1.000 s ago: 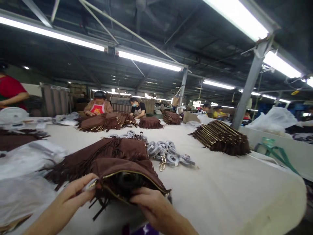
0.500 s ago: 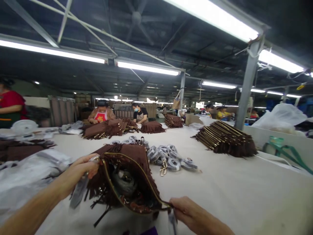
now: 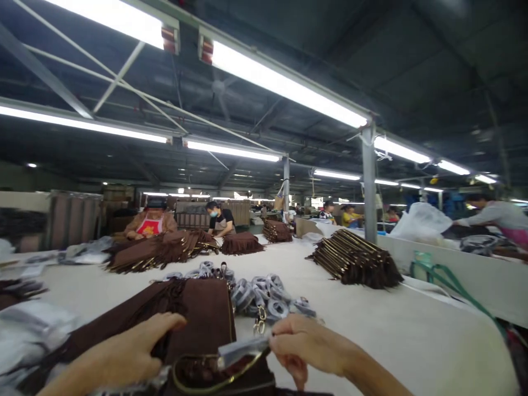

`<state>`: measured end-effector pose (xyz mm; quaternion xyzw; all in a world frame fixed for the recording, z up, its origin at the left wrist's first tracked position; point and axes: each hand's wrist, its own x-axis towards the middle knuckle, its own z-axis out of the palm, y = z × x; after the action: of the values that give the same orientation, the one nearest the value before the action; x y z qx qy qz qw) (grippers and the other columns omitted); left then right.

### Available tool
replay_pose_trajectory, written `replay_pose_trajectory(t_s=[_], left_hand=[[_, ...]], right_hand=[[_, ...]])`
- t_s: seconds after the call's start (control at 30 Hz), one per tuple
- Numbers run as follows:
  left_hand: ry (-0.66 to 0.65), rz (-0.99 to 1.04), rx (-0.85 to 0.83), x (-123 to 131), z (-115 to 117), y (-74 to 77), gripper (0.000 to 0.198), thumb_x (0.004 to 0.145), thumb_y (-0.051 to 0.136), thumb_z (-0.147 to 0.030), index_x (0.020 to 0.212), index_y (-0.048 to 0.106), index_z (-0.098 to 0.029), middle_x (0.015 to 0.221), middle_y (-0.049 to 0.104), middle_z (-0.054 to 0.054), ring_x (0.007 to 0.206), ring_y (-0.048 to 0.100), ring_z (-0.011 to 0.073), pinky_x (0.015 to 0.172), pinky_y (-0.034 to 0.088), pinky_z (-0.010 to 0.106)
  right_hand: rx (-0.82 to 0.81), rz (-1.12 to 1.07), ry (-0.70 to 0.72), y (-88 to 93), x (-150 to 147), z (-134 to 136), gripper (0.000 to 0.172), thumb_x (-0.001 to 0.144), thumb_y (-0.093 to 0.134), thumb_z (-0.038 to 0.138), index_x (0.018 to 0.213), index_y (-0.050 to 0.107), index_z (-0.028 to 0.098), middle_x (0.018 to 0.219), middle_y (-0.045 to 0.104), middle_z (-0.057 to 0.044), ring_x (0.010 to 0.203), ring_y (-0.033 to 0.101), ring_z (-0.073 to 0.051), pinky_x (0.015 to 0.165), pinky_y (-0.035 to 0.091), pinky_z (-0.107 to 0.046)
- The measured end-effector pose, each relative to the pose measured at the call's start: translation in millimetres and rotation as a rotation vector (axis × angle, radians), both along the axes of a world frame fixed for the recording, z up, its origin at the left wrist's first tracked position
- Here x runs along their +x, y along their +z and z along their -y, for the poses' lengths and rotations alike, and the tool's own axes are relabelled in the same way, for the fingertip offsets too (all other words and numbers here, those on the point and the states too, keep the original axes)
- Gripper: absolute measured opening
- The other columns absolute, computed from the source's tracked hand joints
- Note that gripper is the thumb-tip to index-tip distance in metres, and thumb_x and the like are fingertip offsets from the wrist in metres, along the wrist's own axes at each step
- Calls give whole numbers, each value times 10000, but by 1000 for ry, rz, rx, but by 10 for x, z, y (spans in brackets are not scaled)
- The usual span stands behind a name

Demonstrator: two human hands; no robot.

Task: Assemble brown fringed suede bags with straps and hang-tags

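A brown suede fringed bag (image 3: 208, 319) lies on the white table (image 3: 371, 330) in front of me, its gold zipper mouth (image 3: 206, 379) gaping at the bottom edge. My left hand (image 3: 127, 352) rests on the bag's left side, fingers stretched over the suede. My right hand (image 3: 307, 346) pinches a small grey wrapped strip (image 3: 241, 349) just above the bag's mouth. Behind the bag lies a heap of grey-wrapped straps with gold clasps (image 3: 264, 294).
Stacks of brown fringed bags (image 3: 355, 258) (image 3: 160, 250) stand further along the table. Plastic wrapping (image 3: 33, 335) lies at my left. Other people work at the far end (image 3: 150, 223) (image 3: 218, 217) and at the right (image 3: 499, 217). A grey post (image 3: 370, 181) rises at the right.
My view has tilted up. My right hand has let go of the bag's mouth corner and now pinches a grey strip; my left hand has shifted from the zipper end onto the bag's side.
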<state>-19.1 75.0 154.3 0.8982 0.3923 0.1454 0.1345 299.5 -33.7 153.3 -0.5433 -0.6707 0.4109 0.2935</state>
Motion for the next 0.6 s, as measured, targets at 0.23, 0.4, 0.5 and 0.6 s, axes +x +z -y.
replay_pose_trajectory(t_s=[0.23, 0.4, 0.5, 0.6], left_hand=[[-208, 272, -19, 966, 529, 266, 192, 850, 520, -386, 801, 551, -203, 677, 513, -43, 639, 445, 130, 545, 305, 217], [-194, 150, 93, 1033, 377, 242, 309, 875, 492, -332, 600, 444, -199, 582, 439, -43, 577, 402, 121, 540, 261, 242], [-98, 57, 128, 720, 244, 222, 278, 850, 514, -282, 597, 433, -200, 580, 460, -44, 583, 439, 126, 552, 259, 246], [39, 28, 140, 285, 108, 82, 278, 857, 493, -286, 607, 407, -200, 594, 463, -43, 609, 463, 135, 575, 270, 245]], right_hand=[[55, -2, 5, 116, -225, -125, 187, 712, 474, 297, 564, 502, 186, 385, 499, 60, 340, 496, -84, 373, 377, -152], [48, 24, 76, 230, -172, -111, 221, 732, 506, 361, 597, 494, 187, 431, 510, 61, 397, 526, -90, 431, 394, -170], [71, 42, 24, 273, 87, -29, 283, 753, 532, 425, 602, 475, 193, 467, 511, 60, 435, 528, -93, 481, 404, -193], [113, 92, -149, 224, 514, 53, 353, 798, 538, 498, 620, 473, 200, 494, 539, 42, 481, 535, -105, 511, 403, -207]])
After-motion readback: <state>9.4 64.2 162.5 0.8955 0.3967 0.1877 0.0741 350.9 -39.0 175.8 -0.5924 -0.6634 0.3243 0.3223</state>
